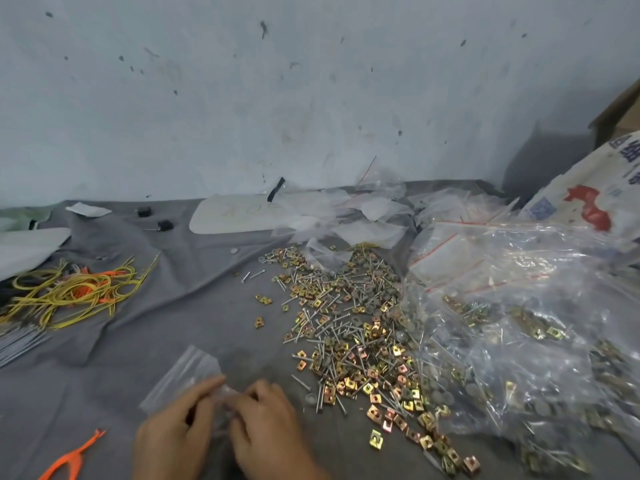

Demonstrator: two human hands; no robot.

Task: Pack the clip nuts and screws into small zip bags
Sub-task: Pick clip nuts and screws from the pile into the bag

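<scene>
A small clear zip bag [183,374] lies on the grey cloth at the bottom centre. My left hand [173,427] and my right hand [266,424] both pinch its near end, fingers curled over the plastic between them. A wide heap of gold clip nuts and silver screws [349,327] spreads over the cloth to the right of my hands. Large clear bags with more clip nuts and screws [519,327] lie at the far right.
Yellow and orange ties [72,292] lie tangled at the left, and one orange tie [74,457] sits near the bottom left. Empty plastic bags [349,213] and a white sheet [235,213] lie at the back by the wall. A printed sack [585,199] leans at the right.
</scene>
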